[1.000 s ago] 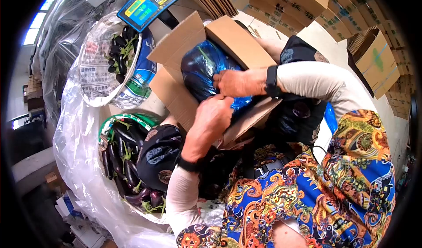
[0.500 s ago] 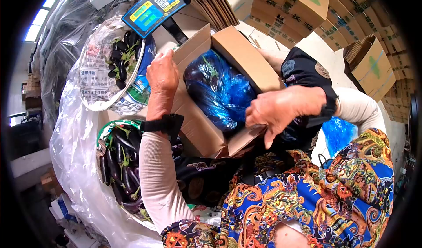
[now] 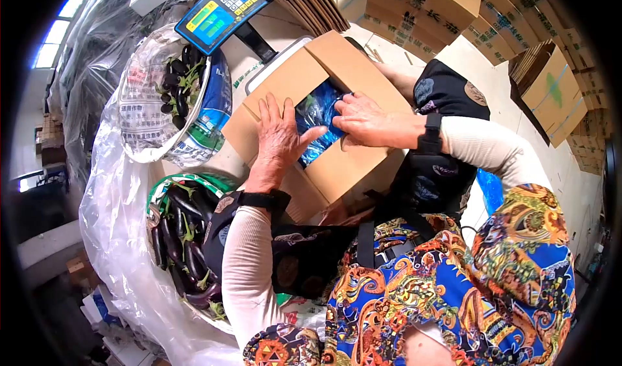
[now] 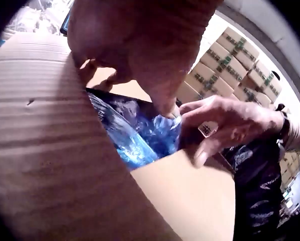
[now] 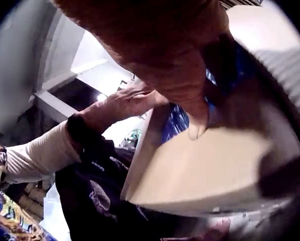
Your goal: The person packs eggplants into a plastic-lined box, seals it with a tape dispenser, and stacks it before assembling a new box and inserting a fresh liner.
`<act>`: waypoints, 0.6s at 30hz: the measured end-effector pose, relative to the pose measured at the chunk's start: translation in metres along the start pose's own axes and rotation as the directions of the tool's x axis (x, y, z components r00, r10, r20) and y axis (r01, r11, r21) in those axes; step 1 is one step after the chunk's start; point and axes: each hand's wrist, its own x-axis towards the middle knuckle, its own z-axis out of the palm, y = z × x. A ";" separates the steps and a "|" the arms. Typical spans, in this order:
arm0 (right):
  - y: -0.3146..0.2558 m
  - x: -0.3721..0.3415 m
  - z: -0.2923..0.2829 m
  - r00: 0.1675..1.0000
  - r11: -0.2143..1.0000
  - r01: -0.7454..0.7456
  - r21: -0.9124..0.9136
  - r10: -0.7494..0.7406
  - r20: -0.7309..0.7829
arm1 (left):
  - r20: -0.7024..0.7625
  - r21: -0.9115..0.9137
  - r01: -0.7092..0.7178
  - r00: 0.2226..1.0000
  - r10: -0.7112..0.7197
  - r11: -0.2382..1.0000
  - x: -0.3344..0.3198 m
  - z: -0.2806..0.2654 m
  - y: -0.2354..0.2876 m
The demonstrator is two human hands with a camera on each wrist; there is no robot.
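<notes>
A cardboard box (image 3: 356,167) stands between the person's knees, its flaps folded inward around a blue plastic bag (image 3: 317,116). The left hand (image 3: 278,139) lies with spread, straight fingers on the flap at the box's left side, thumb reaching over the opening. Across the opening, the right hand (image 3: 368,121) rests on the right and near flaps, fingers bent at their inner edge. In the left wrist view the right hand (image 4: 225,120) has its thumb on top of a flap (image 4: 190,191). The right wrist view shows blue plastic (image 5: 175,123) beneath the hands.
A scale display (image 3: 223,12) stands behind the box, beside its platform (image 3: 264,74). Eggplants fill a sack (image 3: 146,100) at the upper left and a basket (image 3: 184,236) below. Flattened cartons (image 3: 304,3) and stacked boxes (image 3: 421,9) are at the back.
The box flaps, upright before, are now folded inward over part of the blue bag. The left hand moved from the raised far-left flap down onto the box; the right hand moved up and inward.
</notes>
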 end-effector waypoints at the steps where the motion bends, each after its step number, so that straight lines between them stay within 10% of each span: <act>1: 0.002 0.003 -0.001 1.000 1.000 -0.026 -0.002 0.026 0.018 | 0.016 -0.014 0.009 1.000 -0.009 1.000 0.002 0.000 -0.002; 7: -0.001 -0.010 -0.027 0.967 0.985 -0.166 -0.042 0.155 -0.204 | -0.021 0.045 -0.040 0.999 0.041 0.998 -0.004 0.007 -0.001; 10: 0.064 -0.016 0.005 0.698 0.849 -0.527 -0.045 0.402 -0.593 | -0.020 0.046 -0.030 0.999 0.031 0.998 -0.006 0.013 -0.001; 12: 0.081 -0.027 -0.020 0.699 0.622 -0.663 0.417 0.714 0.046 | -0.018 0.035 -0.035 0.999 0.036 0.999 -0.005 0.009 -0.001; 16: 0.042 -0.038 -0.074 0.841 0.725 -0.478 0.496 0.540 0.022 | -0.044 0.024 -0.023 0.999 0.024 0.999 -0.006 0.014 -0.004; 17: 0.022 -0.039 -0.065 0.891 0.904 -0.196 0.380 0.327 -0.316 | -0.040 0.028 -0.014 0.999 0.015 0.999 -0.006 0.014 -0.004; 18: 0.007 -0.033 -0.061 0.913 0.922 -0.102 0.374 0.236 -0.332 | -0.034 0.039 -0.023 0.999 0.024 0.999 -0.006 0.013 -0.005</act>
